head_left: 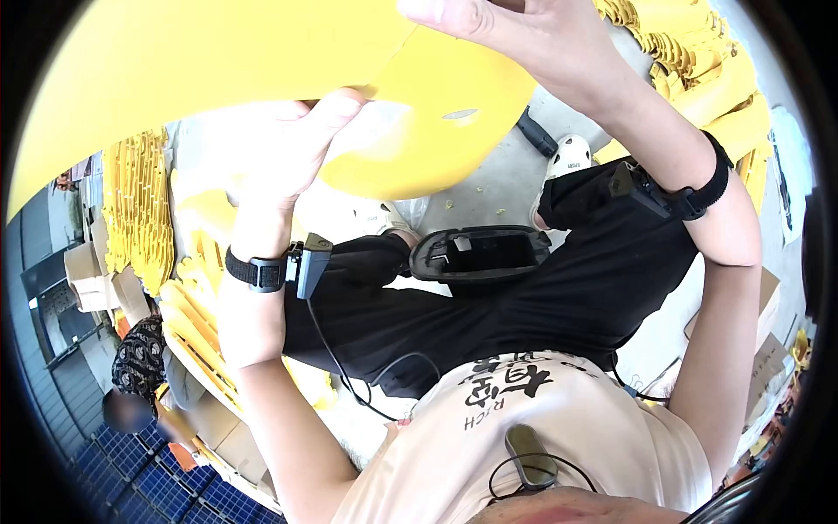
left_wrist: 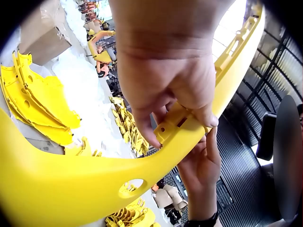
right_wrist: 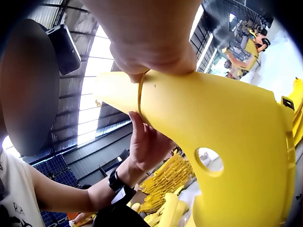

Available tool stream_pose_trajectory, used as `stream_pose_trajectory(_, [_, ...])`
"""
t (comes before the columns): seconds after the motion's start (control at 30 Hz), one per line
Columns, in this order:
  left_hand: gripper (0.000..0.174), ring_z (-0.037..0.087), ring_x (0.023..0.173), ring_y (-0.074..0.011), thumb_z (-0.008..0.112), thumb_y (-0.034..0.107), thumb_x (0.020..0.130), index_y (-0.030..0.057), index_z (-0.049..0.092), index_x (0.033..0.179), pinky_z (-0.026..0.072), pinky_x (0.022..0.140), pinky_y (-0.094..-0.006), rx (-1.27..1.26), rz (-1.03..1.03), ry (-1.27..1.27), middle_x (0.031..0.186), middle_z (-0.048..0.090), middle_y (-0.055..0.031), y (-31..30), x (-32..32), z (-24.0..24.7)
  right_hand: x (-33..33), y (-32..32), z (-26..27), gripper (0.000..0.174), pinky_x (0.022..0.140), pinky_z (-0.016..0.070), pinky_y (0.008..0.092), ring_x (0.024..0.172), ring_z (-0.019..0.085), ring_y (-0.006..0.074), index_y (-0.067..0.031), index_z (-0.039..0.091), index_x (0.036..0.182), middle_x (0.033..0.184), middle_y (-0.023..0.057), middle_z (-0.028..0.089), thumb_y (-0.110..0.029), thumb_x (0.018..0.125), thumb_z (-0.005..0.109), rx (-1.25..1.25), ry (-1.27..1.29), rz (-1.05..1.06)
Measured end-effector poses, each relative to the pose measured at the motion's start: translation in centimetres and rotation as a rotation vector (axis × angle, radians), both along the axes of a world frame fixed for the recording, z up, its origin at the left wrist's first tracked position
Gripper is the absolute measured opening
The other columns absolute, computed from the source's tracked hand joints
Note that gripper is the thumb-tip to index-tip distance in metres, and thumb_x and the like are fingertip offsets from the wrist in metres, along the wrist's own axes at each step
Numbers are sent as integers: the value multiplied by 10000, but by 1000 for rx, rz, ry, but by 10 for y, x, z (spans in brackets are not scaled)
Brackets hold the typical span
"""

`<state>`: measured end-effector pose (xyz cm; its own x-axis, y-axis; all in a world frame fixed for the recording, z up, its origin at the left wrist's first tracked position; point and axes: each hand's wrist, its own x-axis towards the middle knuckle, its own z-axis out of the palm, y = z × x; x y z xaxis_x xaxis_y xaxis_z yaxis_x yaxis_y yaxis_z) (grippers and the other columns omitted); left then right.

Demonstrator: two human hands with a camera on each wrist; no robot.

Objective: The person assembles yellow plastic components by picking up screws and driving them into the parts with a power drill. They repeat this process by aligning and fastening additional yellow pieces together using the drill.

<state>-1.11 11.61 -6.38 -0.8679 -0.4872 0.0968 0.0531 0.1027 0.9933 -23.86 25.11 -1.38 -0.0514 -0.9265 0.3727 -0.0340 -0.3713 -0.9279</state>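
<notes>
Raised in front of the body is a large, curved yellow plastic panel, with a seam across it where two pieces meet. My left hand pinches its lower edge at the seam, thumb on the near face. On the upper edge, my right hand grips with its thumb near the same seam. An oval hole pierces the broad piece in the right wrist view. Slots and a small hole show along the panel's inner edge between the hands in the left wrist view.
A black hollow plastic piece sits between the thighs. A dark cylindrical object lies on the floor by a shoe. Stacked yellow parts stand at left, with more yellow parts at right. Another person is near blue crates.
</notes>
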Motion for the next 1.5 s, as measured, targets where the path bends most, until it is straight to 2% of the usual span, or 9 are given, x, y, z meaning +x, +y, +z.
stream_pose_trajectory(0.63, [658,530,1228,-246,770,377,803,53,513,1315,388,1086,-475,129,-10,-24,1301,566,-82,3,12,5,12,4,-1,312,787,501,260,905,640,114,-25,598,1138,912,76,677,-176,877,680,-255,140,-112])
stream_pose_trajectory(0.67, [488,605,1008,-154,735,342,860,48,598,1224,481,909,-323,113,-4,41,1110,643,-50,10,10,5,11,8,6,299,752,495,266,874,641,119,-35,603,1132,910,81,676,-184,883,670,-165,265,-128])
stream_pose_trajectory(0.73, [492,600,1030,-159,733,345,862,47,594,1228,479,916,-325,128,-17,60,1112,641,-50,14,7,7,14,3,6,286,718,490,272,843,643,124,-44,608,1127,909,86,675,-193,888,661,-80,382,-151])
stream_pose_trajectory(0.8, [497,595,1053,-164,730,349,864,45,590,1232,476,924,-327,150,-25,77,1114,640,-49,17,8,9,25,-12,-8,256,629,462,290,711,621,155,-60,617,1106,848,86,666,-220,906,630,-474,230,-267])
stream_pose_trajectory(0.9, [517,574,1126,-186,722,323,874,49,547,1276,460,972,-362,148,-26,99,1185,614,-62,20,6,12,25,-10,-7,239,567,429,310,615,586,190,-72,621,1099,781,99,648,-237,928,594,-337,286,-251])
stream_pose_trajectory(1.0, [772,451,1307,-244,719,475,813,100,402,1409,345,1113,-501,159,91,153,1410,463,-71,28,2,20,28,-17,-12,219,550,429,309,576,571,183,-81,627,1093,726,112,623,-224,933,587,-387,294,-307])
stream_pose_trajectory(1.1, [782,442,1310,-240,717,452,828,129,337,1430,339,1116,-498,176,259,256,1424,433,-63,35,-3,32,27,-17,-12,221,549,425,302,583,569,178,-71,625,1092,723,112,612,-222,936,585,-367,329,-336])
stream_pose_trajectory(1.17, [561,512,1223,-210,679,242,914,73,373,1354,413,1062,-429,135,314,333,1343,489,-84,36,-7,32,27,-18,-12,221,544,423,302,591,573,175,-68,626,1089,742,107,619,-223,937,582,-361,324,-328])
stream_pose_trajectory(1.5, [696,467,1277,-223,675,429,883,116,358,1417,376,1094,-468,51,190,244,1363,477,-51,20,-6,25,24,-12,-11,257,727,493,298,819,644,202,-37,625,1111,919,99,665,-225,942,579,-329,235,-222])
